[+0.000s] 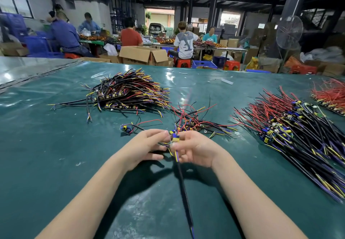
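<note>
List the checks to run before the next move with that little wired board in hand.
1. Board held: ok, the left hand and right hand pinch it between them.
2. Fingertip grip firm: cannot tell, that spot is blurred.
3. Black cable free: ok, it trails toward the camera over bare table and crosses nothing.
4. Board clear of the loose tangle behind it: cannot tell, red wires run close.
5. Path to the big pile on the right: ok, open table between.
6. Stray board out of the way: ok, apart from the left hand.

Overhead lamps, glare on table, edges warped, hands blurred
</note>
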{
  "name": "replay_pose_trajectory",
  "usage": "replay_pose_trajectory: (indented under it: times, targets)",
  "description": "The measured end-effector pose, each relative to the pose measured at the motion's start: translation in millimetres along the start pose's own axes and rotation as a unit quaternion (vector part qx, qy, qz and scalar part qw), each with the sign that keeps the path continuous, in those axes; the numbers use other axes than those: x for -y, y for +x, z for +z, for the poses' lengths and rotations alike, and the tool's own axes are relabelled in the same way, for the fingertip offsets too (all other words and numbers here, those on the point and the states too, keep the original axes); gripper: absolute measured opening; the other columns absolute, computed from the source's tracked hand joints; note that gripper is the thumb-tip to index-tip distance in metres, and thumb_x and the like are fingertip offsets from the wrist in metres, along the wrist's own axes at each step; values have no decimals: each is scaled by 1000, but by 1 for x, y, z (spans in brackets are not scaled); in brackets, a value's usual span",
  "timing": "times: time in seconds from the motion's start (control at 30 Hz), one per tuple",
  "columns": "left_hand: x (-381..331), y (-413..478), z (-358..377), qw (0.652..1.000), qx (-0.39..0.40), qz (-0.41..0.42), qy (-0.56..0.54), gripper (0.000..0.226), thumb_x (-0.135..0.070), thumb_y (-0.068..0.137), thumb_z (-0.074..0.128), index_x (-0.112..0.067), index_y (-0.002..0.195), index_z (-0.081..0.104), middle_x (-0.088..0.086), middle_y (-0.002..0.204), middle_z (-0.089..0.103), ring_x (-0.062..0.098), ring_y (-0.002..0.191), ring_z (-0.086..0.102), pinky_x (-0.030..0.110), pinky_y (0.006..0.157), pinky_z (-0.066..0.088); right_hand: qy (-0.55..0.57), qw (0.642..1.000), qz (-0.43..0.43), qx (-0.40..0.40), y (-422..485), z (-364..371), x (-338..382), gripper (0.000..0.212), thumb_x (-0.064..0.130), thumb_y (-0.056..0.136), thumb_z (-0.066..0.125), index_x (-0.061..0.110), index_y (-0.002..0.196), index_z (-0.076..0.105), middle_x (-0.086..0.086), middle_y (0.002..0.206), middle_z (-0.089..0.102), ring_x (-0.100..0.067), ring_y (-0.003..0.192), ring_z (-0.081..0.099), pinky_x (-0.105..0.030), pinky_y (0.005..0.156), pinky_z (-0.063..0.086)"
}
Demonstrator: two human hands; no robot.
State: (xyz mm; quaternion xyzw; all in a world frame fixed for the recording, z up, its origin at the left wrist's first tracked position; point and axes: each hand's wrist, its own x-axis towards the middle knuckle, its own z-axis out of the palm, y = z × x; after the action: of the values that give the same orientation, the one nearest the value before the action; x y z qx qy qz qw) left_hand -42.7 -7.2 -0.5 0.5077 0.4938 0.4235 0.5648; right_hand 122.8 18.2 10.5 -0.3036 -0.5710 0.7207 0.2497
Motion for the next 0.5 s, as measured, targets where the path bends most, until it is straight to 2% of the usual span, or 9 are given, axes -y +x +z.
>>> replay_pose_trajectory:
  times: [0.07, 0.17, 0.27, 0.37, 0.5]
  targets:
    - [2, 2, 7, 999, -8, 36, -26, 14, -27, 89, 54, -20, 92, 66, 0, 88, 64, 10, 76, 60, 20, 61, 52, -48, 997, 23, 55, 3, 7, -4, 25, -9, 88, 43, 10, 95, 58, 7, 59, 60, -4, 48, 56, -18, 49, 50]
    - [1, 4, 7, 995, -59, 69, -40, 19, -18, 91, 52, -19, 82, 69, -10, 76, 70, 7, 70, 61, 23, 70, 49, -68, 995, 31, 71, 6, 14, -8, 21, -9, 88, 44, 10, 91, 53, 7, 57, 57, -5, 49, 56, -20, 51, 52]
    - [-2, 4, -1, 983, -138, 99, -67, 24, -8, 92, 52, -13, 73, 67, -9, 60, 66, 5, 55, 60, 18, 58, 54, -26, 999, 32, 17, 8, 14, -7, 17, -6, 89, 47, 10, 84, 53, 4, 54, 58, -8, 47, 57, -21, 51, 53]
    - [-3, 4, -4, 971, -201, 114, -55, 25, -5, 88, 56, -10, 65, 64, -5, 55, 62, 4, 49, 60, 15, 49, 51, -6, 998, 45, -34, 8, 11, -7, 16, -4, 89, 50, 8, 80, 56, 2, 51, 56, -9, 44, 56, -20, 47, 51]
    - [-2, 4, -1, 963, -220, 135, -78, 23, -3, 88, 57, -7, 66, 63, -2, 55, 63, 7, 50, 62, 16, 50, 52, -94, 990, 61, -81, 6, 13, -8, 22, 4, 88, 57, 9, 67, 56, 4, 44, 52, -6, 37, 49, -13, 37, 39]
